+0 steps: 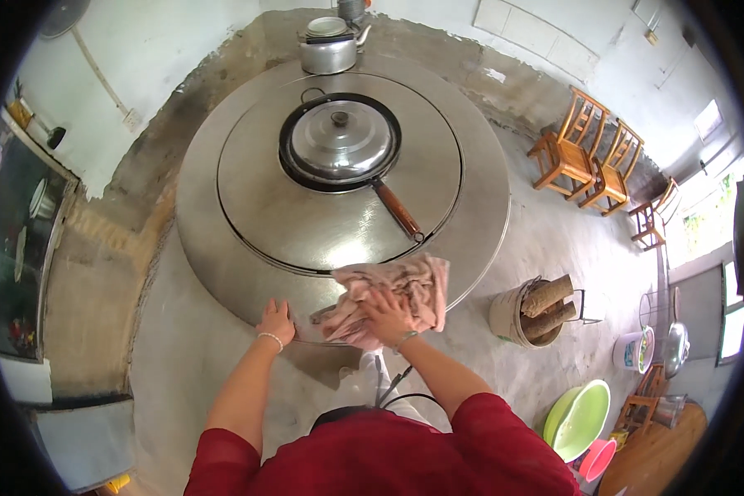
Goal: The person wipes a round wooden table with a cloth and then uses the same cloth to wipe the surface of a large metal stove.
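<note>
My right hand (389, 319) presses on a crumpled pink cloth (418, 282), which lies over the near edge of a round metal stove top (273, 211). To its left, my left hand (277, 322) rests bare on the rim of the same top, its fingers a little apart. Beyond both hands, a black wok (287, 164) sits at the middle of the top under a domed metal lid (341, 146) with a dark knob. The wok's wooden handle (397, 208) points towards me and to the right, ending close to the cloth.
A metal kettle (328, 56) stands at the far edge of the top. On the floor to the right are a bucket (508, 319) holding pieces of firewood (547, 296), a green basin (576, 418) and a pink basin (597, 460). Wooden chairs (570, 164) line the wall.
</note>
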`<act>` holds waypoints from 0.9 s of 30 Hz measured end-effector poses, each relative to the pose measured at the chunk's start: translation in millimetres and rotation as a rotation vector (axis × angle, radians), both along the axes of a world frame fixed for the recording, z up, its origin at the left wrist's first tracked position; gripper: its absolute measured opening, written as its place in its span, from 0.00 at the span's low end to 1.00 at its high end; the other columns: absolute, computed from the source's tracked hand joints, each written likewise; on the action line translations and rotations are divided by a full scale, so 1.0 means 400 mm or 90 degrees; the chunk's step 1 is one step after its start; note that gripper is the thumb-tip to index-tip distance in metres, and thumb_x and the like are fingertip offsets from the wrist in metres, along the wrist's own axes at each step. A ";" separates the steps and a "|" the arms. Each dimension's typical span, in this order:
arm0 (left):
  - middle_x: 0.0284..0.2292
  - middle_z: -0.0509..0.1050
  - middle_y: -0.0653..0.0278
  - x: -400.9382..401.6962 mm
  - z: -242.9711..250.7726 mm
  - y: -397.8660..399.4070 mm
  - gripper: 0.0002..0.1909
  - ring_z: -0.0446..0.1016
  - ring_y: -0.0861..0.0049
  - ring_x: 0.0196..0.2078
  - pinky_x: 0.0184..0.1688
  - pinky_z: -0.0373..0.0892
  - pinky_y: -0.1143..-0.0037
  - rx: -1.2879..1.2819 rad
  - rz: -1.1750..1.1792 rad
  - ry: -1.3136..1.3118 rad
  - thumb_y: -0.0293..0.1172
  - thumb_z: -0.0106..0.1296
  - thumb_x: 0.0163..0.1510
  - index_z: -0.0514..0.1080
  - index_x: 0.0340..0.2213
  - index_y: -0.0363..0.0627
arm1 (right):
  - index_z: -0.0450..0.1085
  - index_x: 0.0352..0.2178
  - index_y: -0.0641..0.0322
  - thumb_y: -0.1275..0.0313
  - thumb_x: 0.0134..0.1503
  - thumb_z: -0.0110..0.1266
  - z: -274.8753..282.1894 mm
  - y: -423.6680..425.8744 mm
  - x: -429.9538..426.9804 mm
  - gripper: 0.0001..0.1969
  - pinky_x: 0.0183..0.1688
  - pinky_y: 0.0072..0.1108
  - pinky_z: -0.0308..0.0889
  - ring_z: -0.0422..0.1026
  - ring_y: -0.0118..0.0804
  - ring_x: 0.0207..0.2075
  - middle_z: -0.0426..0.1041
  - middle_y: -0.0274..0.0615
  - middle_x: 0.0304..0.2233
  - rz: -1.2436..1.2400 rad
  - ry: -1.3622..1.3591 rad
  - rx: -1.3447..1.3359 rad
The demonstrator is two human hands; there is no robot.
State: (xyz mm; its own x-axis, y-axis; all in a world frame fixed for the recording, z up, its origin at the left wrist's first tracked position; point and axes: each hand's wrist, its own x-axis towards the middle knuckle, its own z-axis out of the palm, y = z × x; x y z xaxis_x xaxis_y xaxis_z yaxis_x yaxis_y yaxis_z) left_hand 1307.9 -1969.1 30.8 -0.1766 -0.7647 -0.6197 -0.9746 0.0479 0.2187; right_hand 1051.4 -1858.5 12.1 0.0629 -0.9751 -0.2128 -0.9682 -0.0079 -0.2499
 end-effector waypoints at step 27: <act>0.55 0.50 0.52 0.029 0.075 -0.063 0.32 0.49 0.56 0.57 0.47 0.61 0.63 0.092 -0.200 -0.035 0.35 0.50 0.42 0.56 0.51 0.48 | 0.67 0.40 0.49 0.71 0.42 0.49 0.059 -0.213 -0.169 0.19 0.38 0.33 0.64 0.67 0.49 0.36 0.68 0.47 0.32 0.075 -0.238 0.089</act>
State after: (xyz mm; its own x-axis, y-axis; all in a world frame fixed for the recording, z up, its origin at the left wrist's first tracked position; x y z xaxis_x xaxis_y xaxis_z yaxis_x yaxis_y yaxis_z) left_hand 1319.4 -1994.5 60.7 -0.3525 -0.5822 -0.7327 -0.9278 0.3193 0.1928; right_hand 983.7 -1943.7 35.8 0.2698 -0.9201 -0.2840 -0.8048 -0.0536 -0.5911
